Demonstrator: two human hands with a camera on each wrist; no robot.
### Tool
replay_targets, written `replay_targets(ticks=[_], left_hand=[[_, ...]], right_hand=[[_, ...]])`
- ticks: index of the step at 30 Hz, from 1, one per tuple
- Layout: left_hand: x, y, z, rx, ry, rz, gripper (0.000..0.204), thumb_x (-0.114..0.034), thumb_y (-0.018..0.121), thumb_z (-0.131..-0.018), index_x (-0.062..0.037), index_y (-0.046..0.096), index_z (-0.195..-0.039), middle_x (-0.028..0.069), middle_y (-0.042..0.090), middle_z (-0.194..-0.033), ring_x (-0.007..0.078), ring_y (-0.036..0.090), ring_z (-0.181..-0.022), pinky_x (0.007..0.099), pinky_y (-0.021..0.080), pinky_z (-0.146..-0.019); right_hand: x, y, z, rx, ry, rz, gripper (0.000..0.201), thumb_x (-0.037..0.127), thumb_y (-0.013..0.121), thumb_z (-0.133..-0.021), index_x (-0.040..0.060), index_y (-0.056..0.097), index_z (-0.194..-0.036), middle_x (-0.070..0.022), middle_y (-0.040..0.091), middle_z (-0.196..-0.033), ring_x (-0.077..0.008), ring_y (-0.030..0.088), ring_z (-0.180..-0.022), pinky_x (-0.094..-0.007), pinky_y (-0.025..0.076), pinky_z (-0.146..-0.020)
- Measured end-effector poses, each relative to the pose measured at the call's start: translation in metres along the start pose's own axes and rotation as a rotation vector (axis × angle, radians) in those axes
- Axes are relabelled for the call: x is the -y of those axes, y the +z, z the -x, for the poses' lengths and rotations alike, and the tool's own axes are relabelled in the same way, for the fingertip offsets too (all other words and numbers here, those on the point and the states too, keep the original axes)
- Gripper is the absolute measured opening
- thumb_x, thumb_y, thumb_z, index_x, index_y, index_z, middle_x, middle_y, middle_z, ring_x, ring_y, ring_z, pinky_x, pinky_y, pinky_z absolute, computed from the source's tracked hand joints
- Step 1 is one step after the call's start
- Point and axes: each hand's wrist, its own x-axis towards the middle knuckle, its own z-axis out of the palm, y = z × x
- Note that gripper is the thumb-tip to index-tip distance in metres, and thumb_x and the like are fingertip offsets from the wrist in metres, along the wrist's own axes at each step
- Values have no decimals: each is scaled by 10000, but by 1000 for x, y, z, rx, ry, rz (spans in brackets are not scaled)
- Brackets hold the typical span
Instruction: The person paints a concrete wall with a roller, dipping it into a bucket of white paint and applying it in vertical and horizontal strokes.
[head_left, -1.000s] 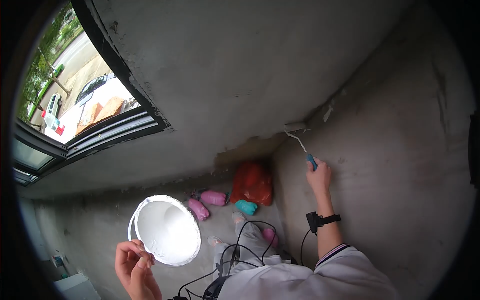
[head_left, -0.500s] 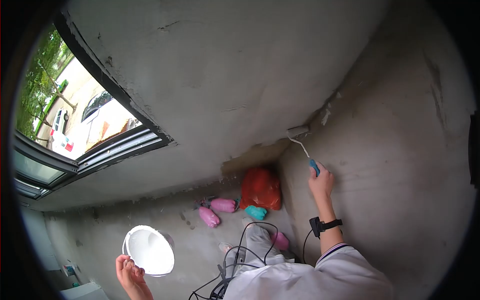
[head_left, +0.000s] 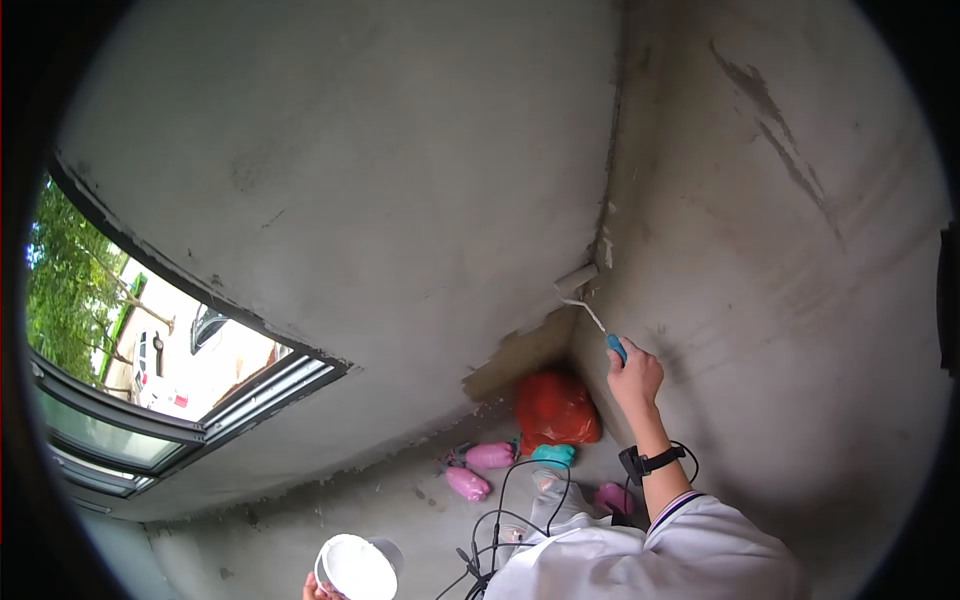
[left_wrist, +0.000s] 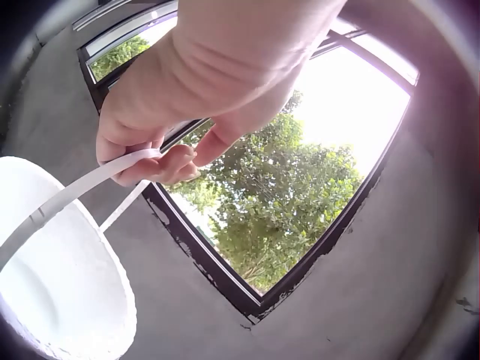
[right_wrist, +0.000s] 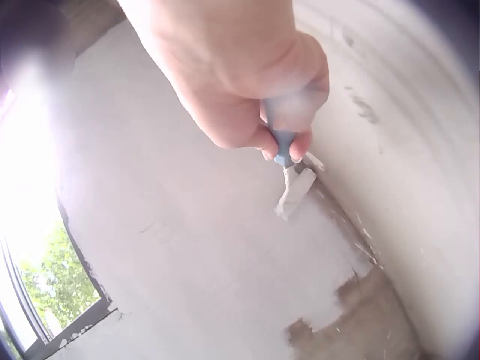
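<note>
My right hand (head_left: pixel 636 380) grips the blue handle (head_left: pixel 616 348) of a paint roller. Its bent frame reaches up to the roller sleeve (head_left: pixel 577 279), which lies against the grey wall (head_left: pixel 400 200) beside the room's corner. In the right wrist view the sleeve (right_wrist: pixel 295 193) shows pale beyond my fingertips. My left hand (left_wrist: pixel 202 82) has its fingers curled under the thin white bail (left_wrist: pixel 67 196) of a white bucket (left_wrist: pixel 82 270). Low in the head view the bucket (head_left: pixel 390 556) hangs tilted, its inside coated white, with only part of my left hand (head_left: pixel 318 588) showing.
Below the roller is a bare brown patch (head_left: pixel 525 355). On the floor by the corner lie a red bag (head_left: pixel 556 410), a teal bottle (head_left: pixel 552 456) and several pink bottles (head_left: pixel 490 456). Black cables (head_left: pixel 497 530) loop over my legs. A window (head_left: pixel 150 400) opens at left.
The head view has tilted and turned, so the window and floor things sit lower. The bucket has dropped toward the bottom edge. The roller is a little farther up along the corner.
</note>
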Motion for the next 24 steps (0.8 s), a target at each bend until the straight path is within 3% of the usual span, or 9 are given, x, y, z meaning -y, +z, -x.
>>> replay_targets(ticks=[2, 6, 12, 14, 16, 18, 24], left_hand=[[10, 1, 5, -52, -20, 0, 354, -228, 555, -942, 42, 569, -1169, 88, 656, -997, 101, 594, -765, 181, 484, -608], [38, -5, 15, -142, -47, -3, 342, -224, 555, -939, 37, 571, -1159, 84, 653, -981, 102, 589, -750, 184, 480, -599], [73, -13, 19, -178, -61, -6, 325, -219, 555, -935, 28, 574, -1145, 77, 648, -957, 103, 582, -727, 188, 474, -587], [84, -16, 18, -169, -63, 8, 319, -217, 555, -934, 26, 575, -1140, 75, 647, -949, 104, 580, -719, 189, 472, -583], [90, -19, 16, -157, -61, 14, 313, -215, 554, -933, 23, 576, -1135, 73, 645, -941, 105, 577, -711, 191, 470, -579], [95, -21, 15, -149, -68, 17, 307, -213, 554, -932, 20, 577, -1130, 71, 644, -933, 105, 575, -704, 192, 468, -575], [100, -32, 5, -113, -58, 34, 290, -208, 554, -928, 12, 581, -1115, 64, 640, -909, 107, 567, -681, 197, 462, -562]], right_hand=[[-14, 20, -5, 36, -27, 64, 185, 241, 660, -834, 100, 651, -954, -144, 685, -797, -359, 660, -720, -463, 515, -624], [-27, 28, 0, 55, 7, -51, 191, 207, 651, -836, 85, 662, -983, -174, 676, -804, -388, 649, -764, -479, 508, -662], [-63, 67, 12, -46, -87, -151, 200, 259, 645, -856, 79, 651, -943, -171, 668, -771, -380, 645, -754, -475, 505, -658], [-72, 71, 8, 262, 115, -414, 225, 261, 630, -874, 41, 646, -920, -199, 654, -775, -402, 630, -764, -490, 485, -662], [-74, 79, 7, 299, 129, -404, 240, 252, 617, -887, 14, 639, -911, -225, 646, -792, -427, 620, -784, -502, 470, -669], [-52, 54, 9, 168, 49, -433, 237, 242, 604, -895, 8, 633, -916, -237, 643, -821, -436, 614, -817, -495, 478, -683], [1, -27, 12, 70, -17, -529, 252, 223, 609, -896, 6, 644, -1018, -253, 638, -858, -433, 613, -829, -464, 492, -662]])
